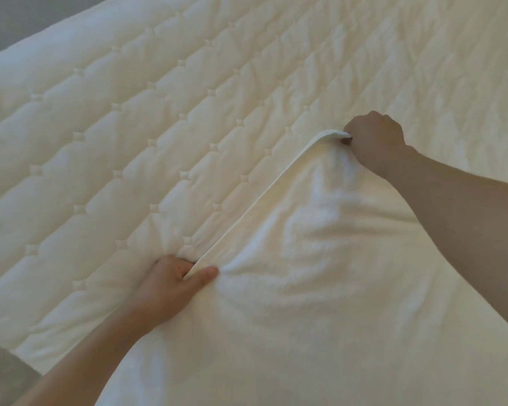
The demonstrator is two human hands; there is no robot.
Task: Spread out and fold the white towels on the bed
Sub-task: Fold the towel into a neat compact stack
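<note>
A white towel (305, 273) lies stretched over the quilted white bed (115, 142), filling the lower right of the view. Its hemmed edge runs taut in a diagonal between my two hands. My left hand (170, 285) pinches the near end of that edge, thumb on top and fingers underneath. My right hand (376, 139) grips the far corner in a fist, lifted slightly off the bed. Wrinkles fan out across the towel from both grips. The towel's lower part runs out of view at the bottom.
The quilted bed cover extends far to the left and to the back right. The bed's edge runs along the lower left, with grey floor (9, 373) beyond it. A grey surface (18, 22) shows past the bed at the top left.
</note>
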